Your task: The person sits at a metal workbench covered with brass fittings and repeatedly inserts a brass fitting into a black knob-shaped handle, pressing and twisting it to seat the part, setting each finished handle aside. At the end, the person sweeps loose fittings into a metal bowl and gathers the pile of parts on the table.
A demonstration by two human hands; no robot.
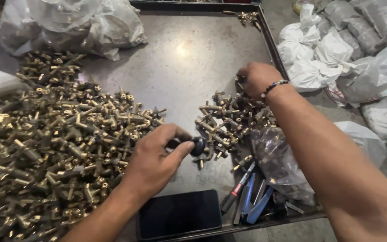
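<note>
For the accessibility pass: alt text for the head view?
Left hand grips a black knob on a brass fitting; right hand reaches into the small pile. Big pile left, phone and tools near.

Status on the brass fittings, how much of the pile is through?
Looks done: a small heap of brass valve fittings beside the right hand. In hand: the left hand holds a round black knob against one fitting. Left: the far larger pile of loose brass fittings, so it looks mostly undone.

black phone (178,213), screwdriver (238,187), white tied bags (312,54)
</note>
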